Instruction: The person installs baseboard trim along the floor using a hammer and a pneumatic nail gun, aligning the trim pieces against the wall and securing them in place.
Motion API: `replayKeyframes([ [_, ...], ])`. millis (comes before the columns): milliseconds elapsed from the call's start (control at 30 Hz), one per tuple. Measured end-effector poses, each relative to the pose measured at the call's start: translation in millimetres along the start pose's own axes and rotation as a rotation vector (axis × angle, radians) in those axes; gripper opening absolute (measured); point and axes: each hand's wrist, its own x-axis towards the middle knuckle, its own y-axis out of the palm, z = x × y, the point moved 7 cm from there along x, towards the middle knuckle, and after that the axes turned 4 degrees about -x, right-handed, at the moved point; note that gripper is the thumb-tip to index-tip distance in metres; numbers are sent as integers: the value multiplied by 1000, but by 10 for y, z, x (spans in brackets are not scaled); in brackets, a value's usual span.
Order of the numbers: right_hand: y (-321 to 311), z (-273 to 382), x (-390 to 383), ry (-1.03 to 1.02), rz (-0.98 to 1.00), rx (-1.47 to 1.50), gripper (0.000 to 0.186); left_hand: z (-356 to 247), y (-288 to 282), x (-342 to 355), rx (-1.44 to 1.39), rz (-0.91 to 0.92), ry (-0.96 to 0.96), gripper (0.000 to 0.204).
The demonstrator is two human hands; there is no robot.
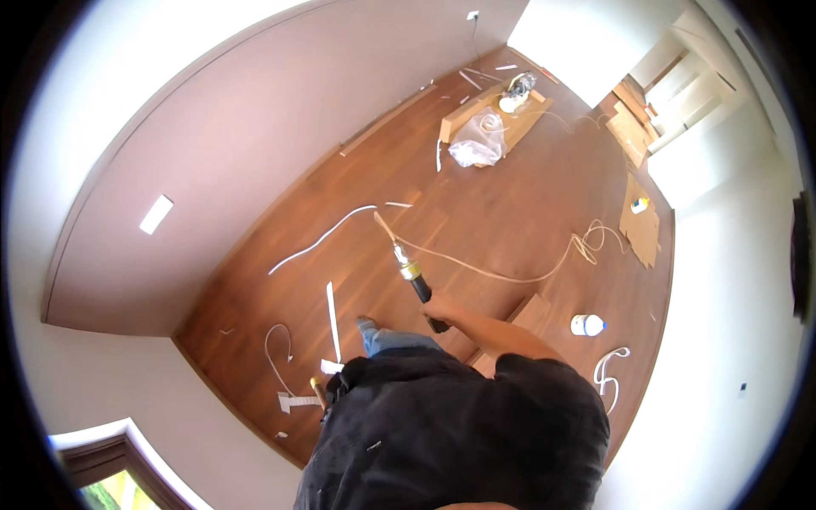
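The right hand [436, 308] is wrapped around the black handle of a long power tool [411, 271]. The tool is in front of the person, above the brown wood floor [510, 212]. It has a yellow ring and a shiny silver head, and it points away from the body. A thin piece of wood [384, 225] shows just past the tip. I can't see the left hand, so I can't tell what it is doing.

A tan cord [510, 280] runs from near the tool's head to loose loops on the right. To the left of the tool are a straight white strip [332, 323] and a bendy white strip [319, 244]. On the right stands a white bottle [586, 325] with a blue cap. A smaller bottle [639, 206] with a yellow top is on flat cardboard [643, 238] by the wall. Farther off, a clear plastic bag [476, 146] sits by a long brown box [459, 121].
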Motion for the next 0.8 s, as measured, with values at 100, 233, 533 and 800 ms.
replayKeyframes([
  [100, 269, -7, 700, -33, -28, -164, 52, -400, -131, 166, 27, 0, -17, 24],
  [233, 625, 220, 1259, 80, 195, -163, 54, -698, -583, 288, 34, -42, -48, 24],
  [533, 861, -184, 1698, 224, 45, -216, 46, -1616, -1693, 1115, 136, 0, -24, 24],
  [800, 1183, -415, 721, 570, -110, 149, 41, -2602, -2426, 1784, 268, 43, -15, 24],
])
